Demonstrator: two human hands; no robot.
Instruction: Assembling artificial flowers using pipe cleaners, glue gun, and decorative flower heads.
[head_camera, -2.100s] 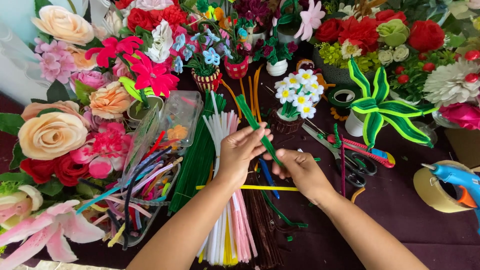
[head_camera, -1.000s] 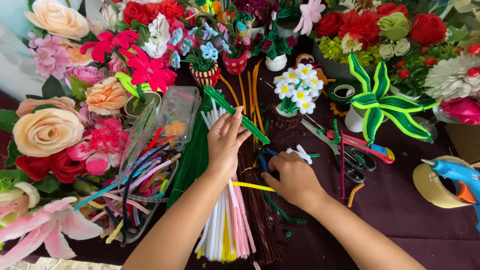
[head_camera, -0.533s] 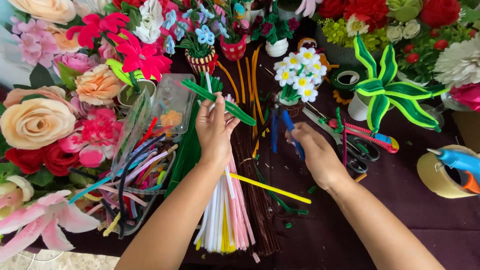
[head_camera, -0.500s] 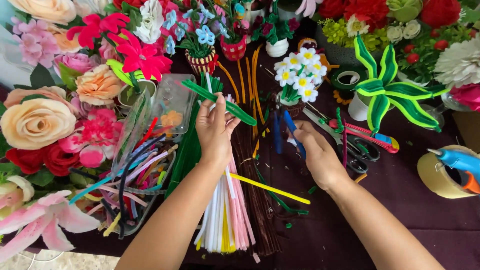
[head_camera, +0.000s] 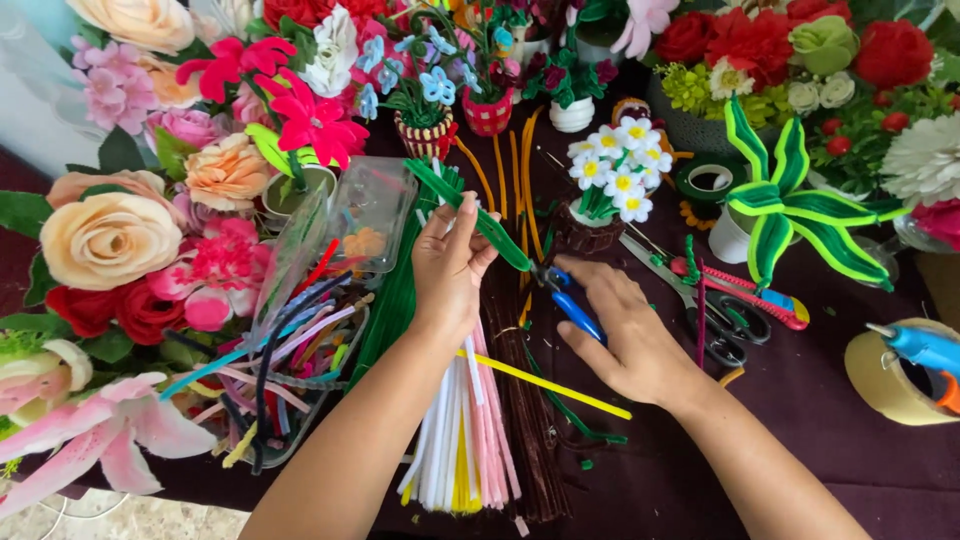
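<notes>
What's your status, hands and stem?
Left hand holds green pipe cleaner raised. Right hand grips blue-handled cutters at its end. Nothing blocking.

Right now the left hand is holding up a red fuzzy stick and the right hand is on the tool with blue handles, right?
Not quite. The fuzzy stick in the left hand is green, not red; the head view shows it. The rest holds: the right hand is on the tool with blue handles.
</notes>
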